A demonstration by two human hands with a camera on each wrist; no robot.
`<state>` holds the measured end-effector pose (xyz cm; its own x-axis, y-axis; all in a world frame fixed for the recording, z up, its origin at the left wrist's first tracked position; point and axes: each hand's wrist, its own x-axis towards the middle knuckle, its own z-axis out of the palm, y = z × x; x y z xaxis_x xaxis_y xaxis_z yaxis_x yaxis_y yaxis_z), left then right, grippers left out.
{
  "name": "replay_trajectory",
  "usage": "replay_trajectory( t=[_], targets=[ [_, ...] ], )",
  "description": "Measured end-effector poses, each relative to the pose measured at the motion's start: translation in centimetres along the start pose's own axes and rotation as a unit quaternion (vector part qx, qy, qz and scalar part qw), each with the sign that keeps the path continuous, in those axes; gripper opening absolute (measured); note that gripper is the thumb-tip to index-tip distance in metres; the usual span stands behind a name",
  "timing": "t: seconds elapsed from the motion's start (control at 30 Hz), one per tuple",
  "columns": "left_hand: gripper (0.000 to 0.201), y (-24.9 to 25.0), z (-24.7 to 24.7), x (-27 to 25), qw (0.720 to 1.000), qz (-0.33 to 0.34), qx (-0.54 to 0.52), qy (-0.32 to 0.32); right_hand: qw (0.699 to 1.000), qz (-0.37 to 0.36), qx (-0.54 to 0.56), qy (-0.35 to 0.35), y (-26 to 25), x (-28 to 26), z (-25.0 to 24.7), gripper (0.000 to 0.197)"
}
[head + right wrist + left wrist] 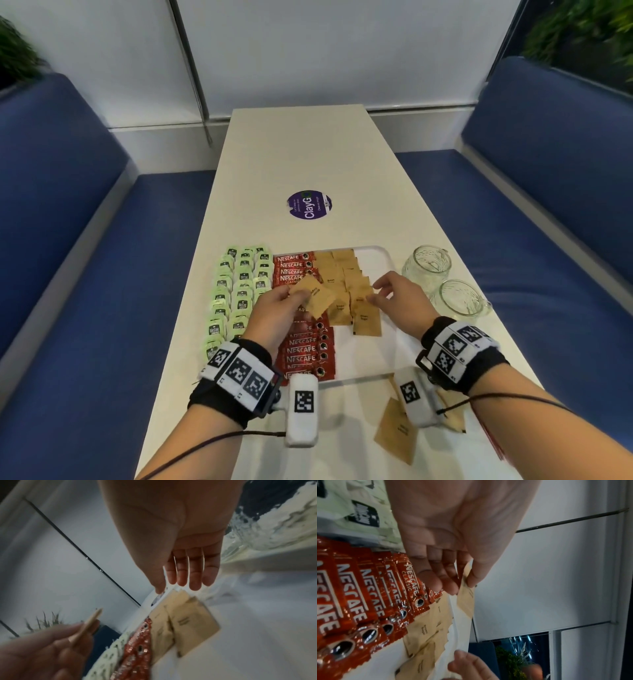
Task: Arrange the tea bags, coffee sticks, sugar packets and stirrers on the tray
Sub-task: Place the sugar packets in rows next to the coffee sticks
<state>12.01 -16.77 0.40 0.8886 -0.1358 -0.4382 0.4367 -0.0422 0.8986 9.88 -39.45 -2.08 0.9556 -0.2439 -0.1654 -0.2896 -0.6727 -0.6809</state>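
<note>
A white tray [371,356] holds green tea bags [236,294] on its left, red coffee sticks [305,349] in the middle and brown sugar packets [346,277] to their right. My left hand [294,294] hovers over the coffee sticks and pinches a couple of brown sugar packets [317,299] between thumb and fingers. The left wrist view shows that pinch [462,586] on a held packet [465,601]. My right hand [376,291] hangs just above the laid sugar packets with relaxed fingers [195,582], holding nothing. No stirrers are recognisable.
Two glass mugs [426,265] [459,298] stand right of the tray. Loose brown sugar packets [395,435] lie on the table in front of it, under my right wrist. A purple round sticker [308,204] sits further back. Blue benches flank the table.
</note>
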Motion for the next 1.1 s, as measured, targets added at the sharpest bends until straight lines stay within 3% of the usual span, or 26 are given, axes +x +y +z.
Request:
replay_trajectory(
  t=[0.1, 0.2, 0.37, 0.43, 0.5, 0.6, 0.67, 0.97, 1.1],
  targets=[
    [0.012, 0.0, 0.8, -0.4, 0.999, 0.003, -0.031, -0.013, 0.986, 0.001, 0.151, -0.066, -2.0, -1.1, -0.1, 0.031],
    [0.013, 0.0, 1.9, -0.8, 0.999, 0.007, -0.017, -0.035, 0.966, -0.008, 0.212, -0.147, -3.5, -1.7, 0.1, 0.026],
    [0.006, 0.3, 2.2, -0.8, 0.984, 0.071, 0.150, -0.058, 0.963, -0.030, 0.246, -0.104, -4.4, -1.1, -0.4, 0.021],
    [0.012, 0.5, 1.9, -0.4, 0.965, 0.087, 0.237, -0.068, 0.970, -0.027, 0.228, -0.082, -4.3, -0.6, -0.7, 0.020],
    [0.014, 0.6, 1.5, 0.2, 0.931, 0.107, 0.347, -0.038, 0.990, -0.032, 0.126, -0.062, -3.7, -0.1, -0.7, 0.017],
    [0.018, 0.4, 1.2, 0.9, 0.872, 0.139, 0.469, 0.023, 0.994, -0.032, -0.045, -0.096, -2.3, 0.4, -0.2, 0.010],
    [0.021, 0.3, 1.3, 1.2, 0.846, 0.155, 0.508, 0.037, 0.989, -0.024, -0.089, -0.117, -1.7, 0.6, 0.5, 0.011],
    [0.047, -0.9, 2.9, 1.8, 0.753, 0.190, 0.629, 0.045, 0.993, -0.019, -0.072, -0.097, -2.4, 2.3, 2.7, 0.015],
    [0.037, -1.0, 3.6, 2.2, 0.724, 0.219, 0.654, 0.022, 0.999, -0.026, -0.002, -0.039, -1.6, 2.4, 1.9, 0.019]
  ],
)
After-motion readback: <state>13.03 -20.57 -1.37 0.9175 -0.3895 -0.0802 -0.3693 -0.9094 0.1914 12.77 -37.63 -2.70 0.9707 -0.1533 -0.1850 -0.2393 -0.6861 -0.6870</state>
